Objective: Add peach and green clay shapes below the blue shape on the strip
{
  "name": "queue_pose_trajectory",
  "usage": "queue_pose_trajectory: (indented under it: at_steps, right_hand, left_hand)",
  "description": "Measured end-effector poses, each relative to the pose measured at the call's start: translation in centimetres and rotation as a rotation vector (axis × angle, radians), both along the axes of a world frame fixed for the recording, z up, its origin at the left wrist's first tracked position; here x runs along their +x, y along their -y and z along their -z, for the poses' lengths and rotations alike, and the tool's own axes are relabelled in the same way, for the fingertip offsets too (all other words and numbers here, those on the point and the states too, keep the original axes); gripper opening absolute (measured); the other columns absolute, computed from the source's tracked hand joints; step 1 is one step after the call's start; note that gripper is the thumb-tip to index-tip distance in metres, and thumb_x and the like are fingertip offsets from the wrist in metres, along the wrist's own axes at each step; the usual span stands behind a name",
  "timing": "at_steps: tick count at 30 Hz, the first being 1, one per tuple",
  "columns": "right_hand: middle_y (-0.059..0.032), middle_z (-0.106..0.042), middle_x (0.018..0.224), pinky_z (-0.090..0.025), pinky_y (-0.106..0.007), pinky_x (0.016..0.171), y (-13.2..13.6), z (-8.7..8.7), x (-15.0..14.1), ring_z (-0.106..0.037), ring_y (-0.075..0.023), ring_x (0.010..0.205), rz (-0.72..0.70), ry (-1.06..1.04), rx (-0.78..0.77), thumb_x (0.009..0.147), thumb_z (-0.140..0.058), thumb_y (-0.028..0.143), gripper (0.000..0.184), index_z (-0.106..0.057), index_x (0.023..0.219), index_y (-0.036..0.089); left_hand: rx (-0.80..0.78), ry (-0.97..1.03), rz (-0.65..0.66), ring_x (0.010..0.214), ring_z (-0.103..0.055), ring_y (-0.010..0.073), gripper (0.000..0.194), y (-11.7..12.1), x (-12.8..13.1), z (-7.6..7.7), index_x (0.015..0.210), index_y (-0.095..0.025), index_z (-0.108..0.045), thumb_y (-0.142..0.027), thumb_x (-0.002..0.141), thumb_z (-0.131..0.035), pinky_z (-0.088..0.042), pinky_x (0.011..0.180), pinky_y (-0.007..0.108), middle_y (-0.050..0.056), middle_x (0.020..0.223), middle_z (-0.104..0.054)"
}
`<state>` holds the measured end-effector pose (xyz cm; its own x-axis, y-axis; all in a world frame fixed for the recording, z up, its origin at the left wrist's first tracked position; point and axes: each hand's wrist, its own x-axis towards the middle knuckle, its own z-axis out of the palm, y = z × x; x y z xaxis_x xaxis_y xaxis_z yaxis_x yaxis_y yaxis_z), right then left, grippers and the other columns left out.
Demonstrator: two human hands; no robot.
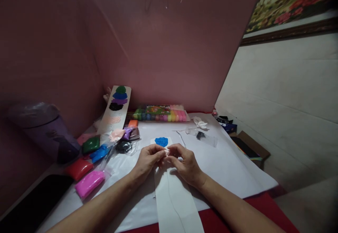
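My left hand (151,158) and my right hand (185,163) meet fingertip to fingertip above a white card strip (173,204). Between the pinched fingers shows a small pale piece (167,151), mostly hidden; it looks like a bit of modelling clay. Just beyond the fingers, a flattened patch of blue clay (161,141) lies on the strip's far end. A thin curved line runs down the strip toward me. Behind my right hand lies a slim metal tool (181,138).
Bagged clay in several colours, including a pink pack (90,183), lies left. A card with coloured patches (105,120) leans behind. A multicolour clay pack (161,114) sits at the back, a clear plastic case (207,139) right. A purple container (47,134) and dark slab (38,201) are far left.
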<state>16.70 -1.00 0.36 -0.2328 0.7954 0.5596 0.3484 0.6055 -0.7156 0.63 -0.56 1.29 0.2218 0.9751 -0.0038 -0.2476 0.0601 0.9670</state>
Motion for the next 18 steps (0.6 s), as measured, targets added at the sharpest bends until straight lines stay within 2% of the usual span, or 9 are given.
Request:
queue_pose_trajectory:
  at_steps: [3,6,9,12,16,18]
  right_hand:
    - [-0.0022,-0.064,0.077,-0.048,-0.027,0.065,-0.05,0.0,-0.04,-0.059,-0.0144,0.068,0.026,0.006,0.014,0.083,-0.058,0.018,0.003,-0.061,0.085,0.019]
    - [-0.0028,-0.064,0.075,-0.048,-0.027,0.065,-0.11,0.03,-0.04,-0.059,-0.0147,0.068,0.021,-0.005,0.042,0.085,-0.056,0.02,0.007,-0.061,0.08,0.019]
    - [-0.0022,-0.063,0.075,-0.047,-0.026,0.063,-0.14,0.11,-0.03,-0.058,-0.0147,0.068,0.009,-0.003,0.076,0.082,-0.056,0.015,0.008,-0.061,0.079,0.019]
    - [-0.0013,-0.064,0.077,-0.048,-0.026,0.063,-0.13,0.1,-0.03,-0.058,-0.0141,0.067,0.011,0.005,0.037,0.079,-0.058,0.012,0.011,-0.061,0.086,0.02]
    - [-0.0019,-0.065,0.076,-0.048,-0.026,0.064,-0.07,-0.04,-0.05,-0.059,-0.0145,0.067,0.023,0.025,0.016,0.084,-0.056,0.018,0.006,-0.062,0.084,0.02]
    - [-0.0028,-0.064,0.076,-0.047,-0.027,0.065,-0.06,-0.07,-0.05,-0.059,-0.015,0.069,0.026,0.027,0.037,0.086,-0.054,0.019,0.009,-0.062,0.081,0.019]
  left_hand:
    - [-0.002,0.006,-0.012,0.048,-0.051,0.0082,0.026,0.13,0.16,-0.24,0.075,-0.011,-0.068,-0.032,0.064,-0.077,-0.039,0.048,0.02,0.001,0.056,-0.06]
    - [-0.023,0.021,-0.019,0.047,-0.052,0.0087,0.032,0.07,0.15,-0.12,0.082,-0.012,-0.068,-0.037,0.065,-0.076,-0.041,0.047,0.021,0.002,0.061,-0.062]
    - [-0.008,-0.011,0.047,0.045,-0.052,0.0092,0.032,-0.09,0.04,0.15,0.078,-0.011,-0.068,-0.039,0.066,-0.075,-0.04,0.046,0.021,0.003,0.057,-0.061]
    - [-0.001,-0.034,0.041,0.046,-0.053,0.0096,0.029,-0.17,-0.01,0.22,0.075,-0.011,-0.066,-0.037,0.066,-0.076,-0.041,0.047,0.021,0.002,0.055,-0.061]
    - [0.014,-0.016,0.028,0.049,-0.055,0.0097,0.028,-0.15,0.06,0.15,0.08,-0.012,-0.065,-0.035,0.068,-0.075,-0.044,0.049,0.022,0.002,0.062,-0.063]
    - [0.007,-0.008,0.02,0.049,-0.055,0.0095,0.029,-0.13,0.07,0.16,0.083,-0.013,-0.064,-0.037,0.07,-0.073,-0.044,0.049,0.022,0.002,0.064,-0.063]
